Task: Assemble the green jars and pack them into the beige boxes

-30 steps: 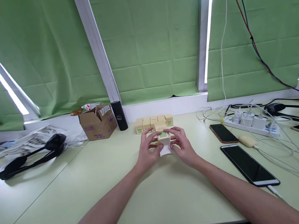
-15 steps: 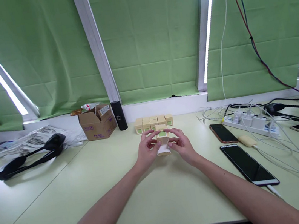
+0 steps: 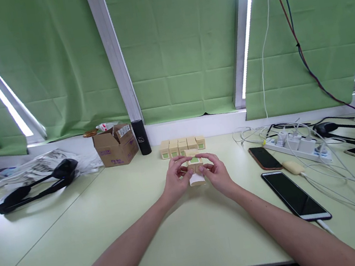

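Between my two hands is a small tan cardboard box [image 3: 195,165] with a green patch on its upper side. A pale flap hangs out of its near end, toward me. My left hand [image 3: 177,179] grips the box's left side with thumb and fingers. On the opposite side my right hand [image 3: 216,172] grips it the same way, thumb near the flap. Just behind them stands a row of several similar small boxes [image 3: 182,144], some with green squares on their fronts. What lies inside the held box cannot be seen.
At the back left are an open carton [image 3: 116,148] and a black cylinder [image 3: 141,137]. A black strapped device [image 3: 41,185] lies farther left. To the right are a large phone [image 3: 295,195], a smaller phone [image 3: 265,158], a power strip [image 3: 297,148] and tangled white cables.
The held box has shifted slightly to the right and toward me. My thumbs have moved a little along its near end. The row of boxes stays put.
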`<control>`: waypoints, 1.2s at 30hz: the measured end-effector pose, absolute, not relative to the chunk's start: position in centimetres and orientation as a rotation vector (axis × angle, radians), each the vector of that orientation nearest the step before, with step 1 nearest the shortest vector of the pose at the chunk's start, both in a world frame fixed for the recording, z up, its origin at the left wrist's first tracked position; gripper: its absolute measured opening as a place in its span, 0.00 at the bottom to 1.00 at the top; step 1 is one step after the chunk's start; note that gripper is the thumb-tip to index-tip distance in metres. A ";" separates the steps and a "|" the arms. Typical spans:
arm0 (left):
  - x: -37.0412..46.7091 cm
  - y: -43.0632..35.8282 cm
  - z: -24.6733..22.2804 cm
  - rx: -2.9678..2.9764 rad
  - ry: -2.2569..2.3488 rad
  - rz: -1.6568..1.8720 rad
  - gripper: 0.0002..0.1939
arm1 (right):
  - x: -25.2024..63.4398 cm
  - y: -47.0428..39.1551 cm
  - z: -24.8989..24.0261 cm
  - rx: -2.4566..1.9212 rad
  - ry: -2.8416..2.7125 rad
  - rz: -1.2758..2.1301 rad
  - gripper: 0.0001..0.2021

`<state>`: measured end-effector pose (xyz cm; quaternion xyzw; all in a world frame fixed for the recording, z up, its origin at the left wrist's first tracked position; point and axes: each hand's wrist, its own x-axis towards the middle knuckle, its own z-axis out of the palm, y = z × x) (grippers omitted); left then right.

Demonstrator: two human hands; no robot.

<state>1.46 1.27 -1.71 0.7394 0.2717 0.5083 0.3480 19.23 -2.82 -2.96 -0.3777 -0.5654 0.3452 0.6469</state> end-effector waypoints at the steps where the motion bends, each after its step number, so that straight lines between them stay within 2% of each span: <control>1: 1.4 1.2 -1.7 1.919 0.700 1.306 0.21 | 19.2 -2.8 -3.0 -0.865 -1.284 0.784 0.19; 6: 0.9 0.8 -1.4 1.930 0.625 1.186 0.26 | 19.5 -2.8 -2.9 -0.887 -1.284 0.810 0.20; 13: 0.6 0.6 -1.3 2.062 0.533 1.061 0.45 | 19.7 -2.8 -2.7 -0.879 -1.238 0.803 0.21; 22: 0.6 1.2 -1.6 2.079 0.516 1.058 0.49 | 19.6 -2.7 -2.9 -0.871 -1.249 0.788 0.21; 24: 0.6 1.1 -1.6 2.074 0.521 1.067 0.48 | 19.6 -2.7 -2.9 -0.877 -1.259 0.777 0.21; 30: 0.7 0.7 -1.4 2.011 0.564 1.142 0.33 | 19.5 -3.0 -2.7 -0.869 -1.298 0.758 0.21; 36: 0.8 0.6 -1.1 1.970 0.588 1.212 0.27 | 19.5 -3.2 -2.9 -0.802 -1.328 0.772 0.20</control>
